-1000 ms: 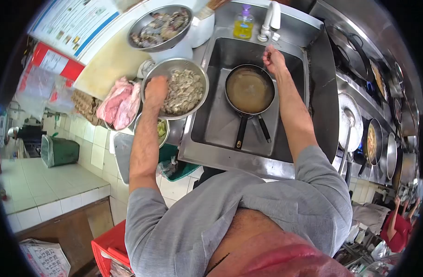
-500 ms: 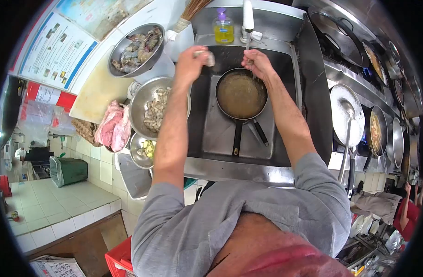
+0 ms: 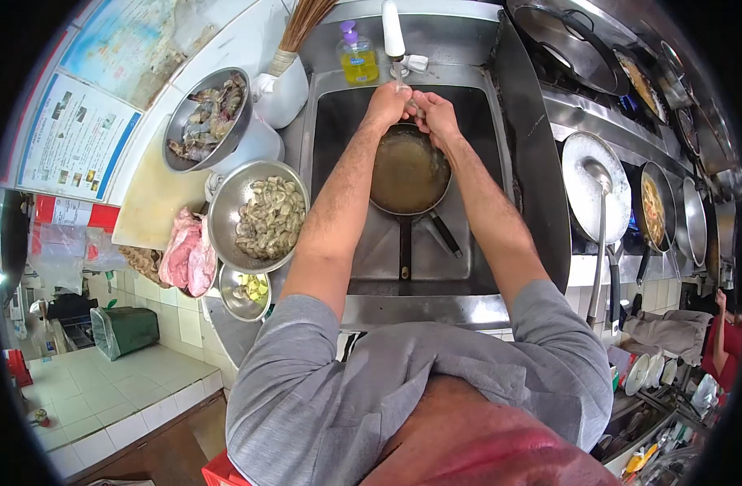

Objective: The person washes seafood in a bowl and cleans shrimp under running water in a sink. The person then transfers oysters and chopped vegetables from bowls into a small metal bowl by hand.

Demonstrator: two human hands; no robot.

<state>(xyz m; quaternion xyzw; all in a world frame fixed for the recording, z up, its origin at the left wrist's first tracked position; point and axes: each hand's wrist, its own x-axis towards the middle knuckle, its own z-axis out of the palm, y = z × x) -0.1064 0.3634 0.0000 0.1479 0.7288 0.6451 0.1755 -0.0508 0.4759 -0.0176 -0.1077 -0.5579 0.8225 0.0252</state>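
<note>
My left hand (image 3: 389, 105) and my right hand (image 3: 436, 116) meet under the faucet (image 3: 393, 32), above the back of the sink. The fingers of both are closed on a small greyish piece, perhaps a shrimp, mostly hidden between them. Just below them, a dark pan (image 3: 410, 172) holding brownish water sits in the sink (image 3: 488, 267), its handle towards me. A second black handle (image 3: 446, 236) sticks out beside it. To the left stands a steel bowl (image 3: 217, 223) of peeled shrimp (image 3: 269, 217). Behind it, another bowl (image 3: 176, 125) holds shrimp in their shells (image 3: 214, 113).
A soap bottle (image 3: 359, 58) stands behind the sink. Raw meat (image 3: 188, 253) and a small bowl of green pieces (image 3: 249, 290) are at left. At right, a stove carries a white wok (image 3: 585, 190) with a ladle and a pan of food (image 3: 653, 209). A person in red (image 3: 722, 348) is far right.
My left hand has gone from the peeled shrimp bowl to the faucet, carrying a greyish piece, and joined my right hand. The view has shifted, so the sink appears further left.
</note>
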